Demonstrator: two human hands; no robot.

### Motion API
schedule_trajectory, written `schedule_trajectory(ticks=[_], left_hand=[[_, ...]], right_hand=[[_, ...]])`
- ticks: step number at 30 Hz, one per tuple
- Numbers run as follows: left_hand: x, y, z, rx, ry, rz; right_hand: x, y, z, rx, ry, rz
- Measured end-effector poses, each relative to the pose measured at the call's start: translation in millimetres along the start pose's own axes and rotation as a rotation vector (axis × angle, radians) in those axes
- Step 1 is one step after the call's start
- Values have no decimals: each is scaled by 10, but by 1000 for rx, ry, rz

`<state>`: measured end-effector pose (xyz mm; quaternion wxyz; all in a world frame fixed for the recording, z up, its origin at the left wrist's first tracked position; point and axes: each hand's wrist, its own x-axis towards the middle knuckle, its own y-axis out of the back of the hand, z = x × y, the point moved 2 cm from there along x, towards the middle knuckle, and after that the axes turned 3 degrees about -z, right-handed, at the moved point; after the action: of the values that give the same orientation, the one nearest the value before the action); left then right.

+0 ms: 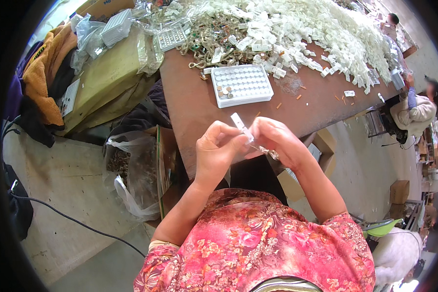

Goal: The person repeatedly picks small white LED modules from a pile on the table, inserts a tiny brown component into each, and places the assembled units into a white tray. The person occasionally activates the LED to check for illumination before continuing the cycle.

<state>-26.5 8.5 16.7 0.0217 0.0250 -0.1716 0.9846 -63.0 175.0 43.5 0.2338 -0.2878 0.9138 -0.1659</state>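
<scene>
White plastic, probably light and stiff, the small piece (238, 120) was tilted near the table (192, 104), pinched by the left hand's (218, 148) fingers at its lower part, seemingly a good hold, while the right hand's (276, 136) grip I could not tell.

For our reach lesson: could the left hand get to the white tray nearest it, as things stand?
Probably yes: the white tray lies beyond the left hand, with no obstacle evident between, though that hand holds a small white piece.
</scene>
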Motion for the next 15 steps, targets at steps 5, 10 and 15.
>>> schedule_trajectory(ticks=[5, 10, 15], left_hand=[[15, 9, -4, 115, -91, 136], [33, 4, -20, 117, -138, 158], [25, -2, -35, 84, -158, 165]], right_hand=[[-183, -204, -11, -703, 323, 257], [-186, -285, 224, -778, 438, 418], [-208, -219, 282, -393, 271, 260]])
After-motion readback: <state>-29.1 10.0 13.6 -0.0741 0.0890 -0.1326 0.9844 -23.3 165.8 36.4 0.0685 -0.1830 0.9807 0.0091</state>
